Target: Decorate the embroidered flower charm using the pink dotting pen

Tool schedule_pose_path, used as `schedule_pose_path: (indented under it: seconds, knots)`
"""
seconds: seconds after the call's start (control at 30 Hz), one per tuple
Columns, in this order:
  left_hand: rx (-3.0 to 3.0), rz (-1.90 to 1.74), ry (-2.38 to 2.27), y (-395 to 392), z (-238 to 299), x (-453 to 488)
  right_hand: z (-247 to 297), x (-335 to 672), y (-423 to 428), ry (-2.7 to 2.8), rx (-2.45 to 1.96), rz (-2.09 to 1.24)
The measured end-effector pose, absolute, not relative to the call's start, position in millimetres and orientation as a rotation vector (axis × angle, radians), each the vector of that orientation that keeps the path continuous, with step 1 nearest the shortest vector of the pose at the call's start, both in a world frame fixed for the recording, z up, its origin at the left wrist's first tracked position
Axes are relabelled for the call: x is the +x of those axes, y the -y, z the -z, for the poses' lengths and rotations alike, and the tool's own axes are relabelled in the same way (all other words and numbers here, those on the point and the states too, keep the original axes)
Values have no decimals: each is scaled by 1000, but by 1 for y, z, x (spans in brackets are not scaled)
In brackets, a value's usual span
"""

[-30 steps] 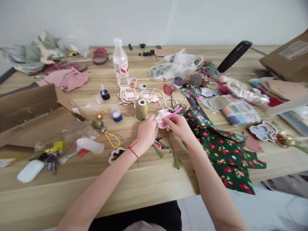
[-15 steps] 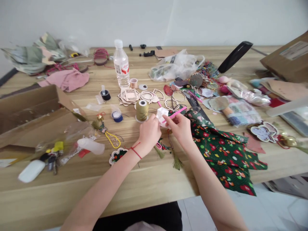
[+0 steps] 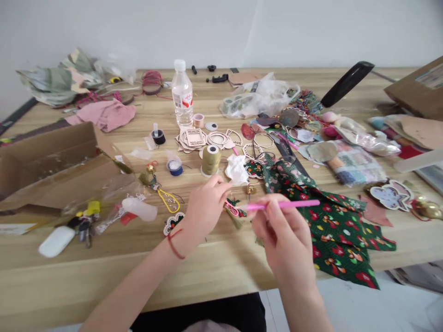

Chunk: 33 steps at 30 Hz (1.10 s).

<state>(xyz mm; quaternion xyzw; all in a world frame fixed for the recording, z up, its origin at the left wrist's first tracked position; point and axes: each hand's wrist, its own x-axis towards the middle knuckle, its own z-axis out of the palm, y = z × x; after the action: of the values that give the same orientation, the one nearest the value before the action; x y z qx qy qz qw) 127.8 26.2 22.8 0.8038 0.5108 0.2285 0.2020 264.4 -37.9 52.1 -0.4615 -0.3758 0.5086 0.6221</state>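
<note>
My right hand (image 3: 285, 235) grips a slim pink stick (image 3: 301, 204) between thumb and fingers, holding it nearly level above the table's near side. Its left end is blurred. To the left, my left hand (image 3: 204, 210) has its fingers bent and drawn together; whatever may be between them is hidden. Just beyond the hands lies a crumpled white tissue (image 3: 237, 169), touching neither. Beside it rests a scalloped ornament (image 3: 254, 168) with green patterned cloth and a small gold bell (image 3: 251, 189) below. A pink looped cord (image 3: 231, 208) with a green tassel lies between my hands.
A spool of olive thread (image 3: 211, 160) and a water bottle (image 3: 182, 94) stand behind my left hand. Wooden cut-outs (image 3: 194, 138) are stacked near them. Green patterned cloth (image 3: 341, 230) spreads at right. An open cardboard box (image 3: 44, 184) occupies the left.
My right hand has moved toward me and rightward with the pink stick. My left hand has let go of the white tissue and drawn back; the tissue now lies on the table.
</note>
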Motion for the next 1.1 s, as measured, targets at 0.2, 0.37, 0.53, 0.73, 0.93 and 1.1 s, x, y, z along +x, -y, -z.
schedule_pose_path:
  seconds: [0.2,0.37,0.53,0.73,0.93,1.1]
  knots:
    - [1943,-1253,-1262,40,-53,65,-48,230,73,816,-822,-1446]
    - [1750,-1494,-1255,81,-65,41,-47,207,81,804,-684,-1570]
    - [1637,-1622,-1308,97,-57,41,-49,189,85,747,-630,-1650]
    - [1664,-1659,-1346,100,-54,46,-46,179,88,665,-568,-1734]
    - [1680,-1745,-1357,99,-53,49,-44,172,88,610,-436,-1814]
    - [1772,-1703,-1451,102,-61,44,-43,170,86,589,-448,-1802]
